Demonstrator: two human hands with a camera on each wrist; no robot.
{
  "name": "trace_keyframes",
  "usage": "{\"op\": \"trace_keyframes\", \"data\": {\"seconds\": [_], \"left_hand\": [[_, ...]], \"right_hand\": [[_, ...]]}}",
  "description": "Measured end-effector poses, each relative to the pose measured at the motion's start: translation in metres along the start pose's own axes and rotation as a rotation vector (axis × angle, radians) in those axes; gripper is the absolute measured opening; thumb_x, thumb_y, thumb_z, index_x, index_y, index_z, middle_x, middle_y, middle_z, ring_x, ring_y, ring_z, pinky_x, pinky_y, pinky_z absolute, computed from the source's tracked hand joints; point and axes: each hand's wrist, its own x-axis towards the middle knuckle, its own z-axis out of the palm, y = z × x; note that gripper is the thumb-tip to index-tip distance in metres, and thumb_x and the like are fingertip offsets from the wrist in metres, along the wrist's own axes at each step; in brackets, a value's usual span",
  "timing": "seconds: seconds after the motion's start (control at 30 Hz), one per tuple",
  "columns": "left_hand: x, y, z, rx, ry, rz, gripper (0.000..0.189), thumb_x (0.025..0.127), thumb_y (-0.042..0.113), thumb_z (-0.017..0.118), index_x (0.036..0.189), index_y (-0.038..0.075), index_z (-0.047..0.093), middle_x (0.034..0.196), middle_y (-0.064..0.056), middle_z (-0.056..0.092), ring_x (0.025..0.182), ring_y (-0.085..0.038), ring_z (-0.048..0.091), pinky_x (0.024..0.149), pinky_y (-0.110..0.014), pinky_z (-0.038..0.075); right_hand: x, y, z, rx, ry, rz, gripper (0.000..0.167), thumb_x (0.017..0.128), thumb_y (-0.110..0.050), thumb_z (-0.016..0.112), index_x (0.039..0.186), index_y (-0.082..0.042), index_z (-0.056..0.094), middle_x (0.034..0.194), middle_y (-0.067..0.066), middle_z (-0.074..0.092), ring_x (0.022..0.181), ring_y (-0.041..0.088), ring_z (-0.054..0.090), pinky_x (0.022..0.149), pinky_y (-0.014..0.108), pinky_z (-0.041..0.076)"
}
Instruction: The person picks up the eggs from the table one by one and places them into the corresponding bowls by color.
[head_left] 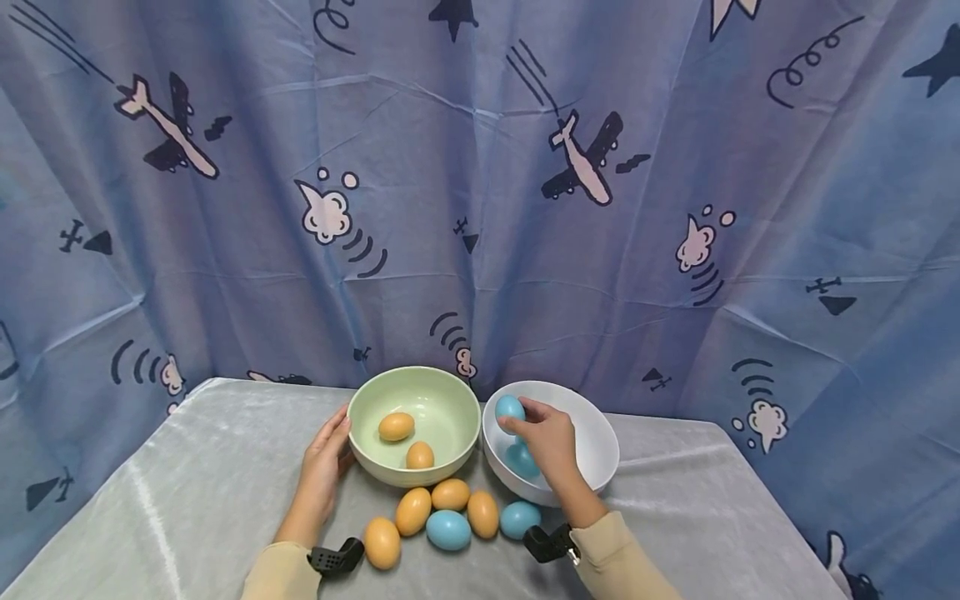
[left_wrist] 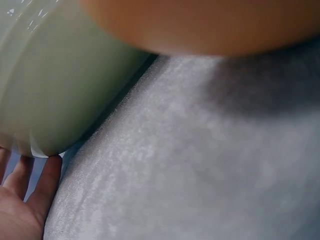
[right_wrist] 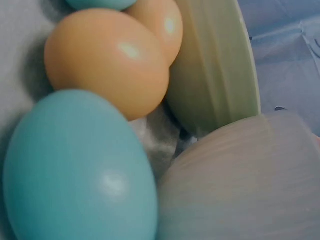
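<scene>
My right hand (head_left: 551, 439) pinches a blue egg (head_left: 510, 407) between thumb and fingers, over the left side of a white bowl (head_left: 598, 446). Below it, blue shows inside that bowl, where another blue egg (head_left: 522, 461) lies partly behind the hand. A pale green bowl (head_left: 457, 408) stands to the left, with two orange-yellow eggs (head_left: 396, 427) in it. Against that bowl's left side rests my left hand (head_left: 322, 467); in the left wrist view its fingers (left_wrist: 47, 182) reach out straight to the bowl's wall. The held egg is out of the right wrist view.
In front of the bowls lie several orange-yellow eggs (head_left: 382, 543) and two blue eggs (head_left: 448, 530), close together. A grey-white cloth (head_left: 187, 500) covers the table. Behind its back edge hangs a blue patterned curtain (head_left: 420, 208). Each wrist wears a black device (head_left: 336, 557).
</scene>
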Motion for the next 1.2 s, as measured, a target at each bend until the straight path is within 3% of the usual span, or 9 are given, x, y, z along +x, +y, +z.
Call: {"op": "trace_keyframes", "data": {"seconds": [0.77, 1.07, 1.2], "left_hand": [[-0.002, 0.001, 0.0, 0.002, -0.001, 0.005, 0.058, 0.107, 0.039, 0.042, 0.158, 0.015, 0.029, 0.165, -0.004, 0.026, 0.149, -0.025, 0.028, 0.119, -0.05, 0.029], [0.0, -0.002, 0.0, 0.036, 0.014, -0.007, 0.059, 0.105, 0.045, 0.043, 0.157, 0.018, 0.032, 0.163, -0.002, 0.031, 0.124, 0.0, 0.045, 0.114, -0.041, 0.036], [0.0, -0.002, 0.0, 0.035, 0.014, -0.007, 0.059, 0.105, 0.045, 0.044, 0.157, 0.018, 0.032, 0.163, -0.002, 0.032, 0.122, 0.001, 0.045, 0.113, -0.04, 0.036]], "right_hand": [[0.008, 0.015, 0.008, -0.151, -0.044, 0.01, 0.053, 0.075, -0.021, 0.085, 0.118, 0.006, 0.07, 0.11, 0.022, 0.074, 0.103, 0.033, 0.07, 0.087, 0.042, 0.056], [0.009, 0.017, 0.008, -0.174, -0.072, -0.012, 0.052, 0.075, -0.018, 0.086, 0.117, 0.007, 0.07, 0.11, 0.023, 0.073, 0.104, 0.034, 0.069, 0.089, 0.045, 0.055], [0.007, 0.017, 0.009, -0.196, -0.09, -0.029, 0.052, 0.074, -0.016, 0.086, 0.116, 0.008, 0.07, 0.111, 0.023, 0.073, 0.105, 0.035, 0.068, 0.09, 0.046, 0.055]]}}
